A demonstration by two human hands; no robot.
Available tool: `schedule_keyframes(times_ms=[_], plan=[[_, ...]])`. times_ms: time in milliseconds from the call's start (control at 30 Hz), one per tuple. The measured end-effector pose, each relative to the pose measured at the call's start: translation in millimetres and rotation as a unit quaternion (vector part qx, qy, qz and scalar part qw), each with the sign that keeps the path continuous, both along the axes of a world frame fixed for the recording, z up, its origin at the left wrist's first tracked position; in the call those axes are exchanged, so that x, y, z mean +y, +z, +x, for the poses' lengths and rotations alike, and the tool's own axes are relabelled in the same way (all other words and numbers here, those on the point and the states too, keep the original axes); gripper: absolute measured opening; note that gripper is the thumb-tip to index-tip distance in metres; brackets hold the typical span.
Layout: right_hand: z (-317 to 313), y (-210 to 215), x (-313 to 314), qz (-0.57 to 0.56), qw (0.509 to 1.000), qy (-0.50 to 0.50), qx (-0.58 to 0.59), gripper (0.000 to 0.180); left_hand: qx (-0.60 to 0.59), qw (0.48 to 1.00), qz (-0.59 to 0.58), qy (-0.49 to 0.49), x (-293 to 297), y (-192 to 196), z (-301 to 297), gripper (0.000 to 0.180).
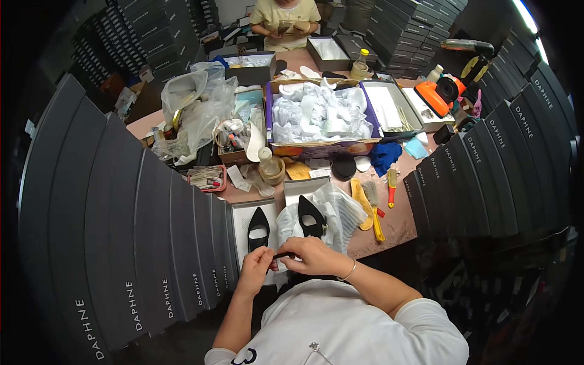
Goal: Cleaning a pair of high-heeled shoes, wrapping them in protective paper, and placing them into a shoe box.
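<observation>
Two black pointed shoes lie in front of me in an open shoe box. The left shoe (258, 215) rests on the white box bottom, toe away from me. Beside it the right shoe (309, 210) sits on crumpled white tissue paper (340, 210). Close to my body, my left hand (257, 263) pinches one end of a small black strip (283, 255). My right hand (314, 253) has its fingers closed around the strip's other end. Whether the strip joins a shoe I cannot tell.
Tall stacks of dark shoe boxes (115, 213) wall me in, also on the right (486, 182). Ahead stand a carton of white paper (322, 143), a glass bottle (267, 164) and a yellow-handled brush (375, 213). A person (285, 24) sits across the table.
</observation>
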State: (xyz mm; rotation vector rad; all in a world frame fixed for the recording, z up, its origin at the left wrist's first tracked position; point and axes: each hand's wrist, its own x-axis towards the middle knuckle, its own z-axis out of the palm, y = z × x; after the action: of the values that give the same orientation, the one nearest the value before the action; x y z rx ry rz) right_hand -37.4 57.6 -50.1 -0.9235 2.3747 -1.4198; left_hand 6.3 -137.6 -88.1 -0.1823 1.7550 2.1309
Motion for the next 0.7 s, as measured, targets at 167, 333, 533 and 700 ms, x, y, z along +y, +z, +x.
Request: schedule_keyframes(times_ms=[167, 333, 533, 700], plan=[[2, 0, -3, 0.030, 0.986, 0.051, -0.159, 0.034, 0.025, 0.997, -0.052, -0.050, -9, -3, 2, 0.020], [8, -20, -14, 0.007, 0.997, 0.057, -0.056, 0.029, -0.024, 0.998, -0.037, -0.035, -11, -1, 5, 0.023], [20, -30, -10, 0.015, 0.996, 0.012, -0.084, 0.021, 0.056, 0.985, -0.111, 0.118, -22, -29, 33, 0.015], [25, -57, -11, -0.006, 0.973, -0.042, -0.228, 0.022, 0.117, 0.926, -0.299, 0.199, -49, -47, 56, 0.021]])
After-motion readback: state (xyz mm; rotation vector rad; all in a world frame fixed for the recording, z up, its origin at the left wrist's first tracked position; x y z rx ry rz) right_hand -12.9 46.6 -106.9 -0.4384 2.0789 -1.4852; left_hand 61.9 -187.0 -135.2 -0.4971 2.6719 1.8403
